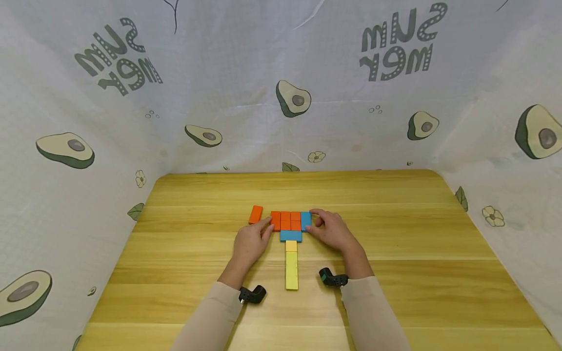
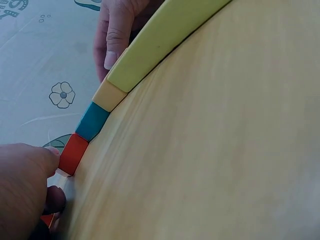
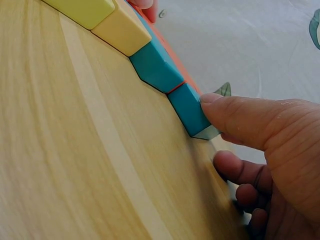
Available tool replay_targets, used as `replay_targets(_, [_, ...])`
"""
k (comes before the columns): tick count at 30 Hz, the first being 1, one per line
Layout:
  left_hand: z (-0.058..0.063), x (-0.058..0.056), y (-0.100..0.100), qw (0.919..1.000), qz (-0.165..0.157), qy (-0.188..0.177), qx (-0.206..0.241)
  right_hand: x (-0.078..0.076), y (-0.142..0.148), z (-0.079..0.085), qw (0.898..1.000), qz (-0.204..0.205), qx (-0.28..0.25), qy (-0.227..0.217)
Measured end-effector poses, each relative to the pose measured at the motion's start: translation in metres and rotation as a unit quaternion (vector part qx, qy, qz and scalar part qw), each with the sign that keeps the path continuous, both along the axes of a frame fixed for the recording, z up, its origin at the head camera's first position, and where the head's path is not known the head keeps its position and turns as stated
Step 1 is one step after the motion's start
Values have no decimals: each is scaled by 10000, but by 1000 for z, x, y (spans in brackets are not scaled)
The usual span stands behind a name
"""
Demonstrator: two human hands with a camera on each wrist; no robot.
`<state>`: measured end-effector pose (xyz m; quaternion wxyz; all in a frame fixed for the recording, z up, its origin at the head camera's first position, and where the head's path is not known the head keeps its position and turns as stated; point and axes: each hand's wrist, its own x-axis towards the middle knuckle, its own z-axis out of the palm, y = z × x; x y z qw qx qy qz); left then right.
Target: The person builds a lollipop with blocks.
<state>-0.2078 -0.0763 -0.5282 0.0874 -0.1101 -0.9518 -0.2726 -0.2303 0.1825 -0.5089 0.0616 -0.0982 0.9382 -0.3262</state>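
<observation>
Flat on the table, orange blocks [image 1: 285, 221] stand side by side in a row that ends at the right with an upright blue block [image 1: 306, 219]. Below them lies a crosswise blue block [image 1: 291, 236], then a small pale-yellow block [image 1: 291, 246] and a long yellow-green block [image 1: 291, 271]. The left hand [image 1: 251, 242] touches the row's left orange block [image 2: 74, 154] with its thumb and forefinger. At the other end, the right hand [image 1: 333, 233] holds the upright blue block between thumb and forefinger. Its thumb rests on a corner of that block in the right wrist view.
A loose orange block [image 1: 255, 214] lies slightly tilted beyond the left hand, apart from the row. The wooden table [image 1: 421, 219] is surrounded by a white cloth [image 1: 246, 63] printed with avocados. Each wrist wears a black camera [image 1: 253, 294].
</observation>
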Motion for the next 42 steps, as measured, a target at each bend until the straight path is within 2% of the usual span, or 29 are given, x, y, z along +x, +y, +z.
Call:
replay_targets(7, [-1,-1,1,10000,28,-49,-8,0,0,0,10000,-15,22,45])
replay_targets(14, [-2,0,1,9998,66,138,-105,0,-1,-1,10000,-12,77,52])
replay_targets(23, [-2,0,2,9997,71,190,-106,-1,0,0,9999,28,99,59])
replay_targets(34, [-3,1,2,9999,91,64,-70,0,0,-1,10000,-13,92,29])
replay_targets(39, [-4,1,1,9999,120,53,59,0,0,-1,10000,-25,69,9])
replay_targets(42, [-5,1,0,9988,253,-23,410,0,0,-1,10000,-13,69,27])
